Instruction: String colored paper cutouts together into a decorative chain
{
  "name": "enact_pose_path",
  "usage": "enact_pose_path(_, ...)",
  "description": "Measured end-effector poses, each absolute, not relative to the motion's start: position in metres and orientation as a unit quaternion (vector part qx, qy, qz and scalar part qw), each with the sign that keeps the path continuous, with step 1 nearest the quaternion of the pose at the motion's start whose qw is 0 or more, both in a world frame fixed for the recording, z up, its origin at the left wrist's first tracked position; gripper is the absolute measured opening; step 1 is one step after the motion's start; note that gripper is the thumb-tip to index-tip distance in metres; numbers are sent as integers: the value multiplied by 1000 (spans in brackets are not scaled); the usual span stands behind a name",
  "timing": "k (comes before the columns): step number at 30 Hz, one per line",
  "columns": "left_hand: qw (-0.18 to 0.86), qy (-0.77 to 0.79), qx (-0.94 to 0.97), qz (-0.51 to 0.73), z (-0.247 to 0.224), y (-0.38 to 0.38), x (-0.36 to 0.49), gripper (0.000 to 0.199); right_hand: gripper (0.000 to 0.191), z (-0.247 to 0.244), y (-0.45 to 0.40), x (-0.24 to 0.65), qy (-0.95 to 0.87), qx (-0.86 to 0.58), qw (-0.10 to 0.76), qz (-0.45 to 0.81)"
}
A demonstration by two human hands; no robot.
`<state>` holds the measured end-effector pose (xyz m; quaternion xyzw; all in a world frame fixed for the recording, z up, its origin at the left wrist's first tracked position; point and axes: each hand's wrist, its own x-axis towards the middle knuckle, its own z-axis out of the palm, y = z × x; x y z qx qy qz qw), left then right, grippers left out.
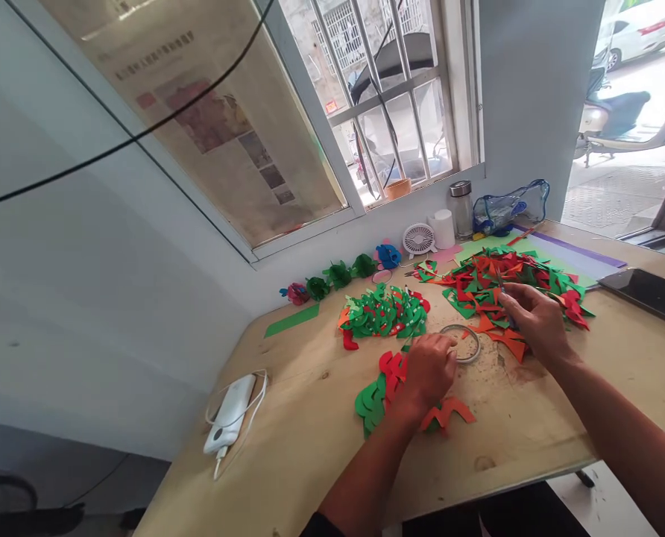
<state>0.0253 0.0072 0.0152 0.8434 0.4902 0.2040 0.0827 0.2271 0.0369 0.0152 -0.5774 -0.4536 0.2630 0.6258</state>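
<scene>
- R hand point(537, 321): thumb + fingers pinched narrow round a slim, dark, pointed tool point(499, 280); exact type unclear. Tool sits over front part of a loose heap of red, green & orange paper scraps point(478, 280).
- L hand point(430, 365): fingers curled, at L edge of a pale grey tape-like ring point(478, 347) lying flat; can't tell if it's gripping anything.
- Under/beside L forearm: overlapping green & red curved paper cutouts point(370, 403), plus a wavy orange paper piece point(456, 409) on its R.
- Beyond L hand: pile of green paper cutouts w/ pale dots point(385, 309), some red mixed in.
- All on a pale wooden tabletop point(293, 395).
- Far L of tabletop: white power bank point(232, 414) w/ white cable.
- Along wall: green paper balls point(339, 274), small white desk fan point(419, 239), clear bottle w/ metal cap point(463, 216), clear blue-trimmed pouch point(494, 212).
- R edge: black flat-screened device point(651, 294).
</scene>
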Motion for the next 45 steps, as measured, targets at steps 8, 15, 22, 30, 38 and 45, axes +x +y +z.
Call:
enact_pose_path(8,56,469,866,164,15,4,18,17,38,15,38,221,-485,-590,592,257)
enact_pose_path(15,11,431,899,80,7,7,44,15,38,8,40,220,-499,-597,574,257)
enact_pose_path(22,219,488,805,256,10,4,33,11,40,9,38,218,-491,-576,585,293)
enact_pose_path(30,442,425,651,447,16,-9,15,14,36,20,31,210,-425,-465,588,508)
enact_pose_path(38,405,437,653,468,9,-5,12,11,31,37,24,186,-434,-412,518,611)
enact_pose_path(45,381,441,672,457,5,-5,11,10,33,45,23,171,-484,-450,483,574)
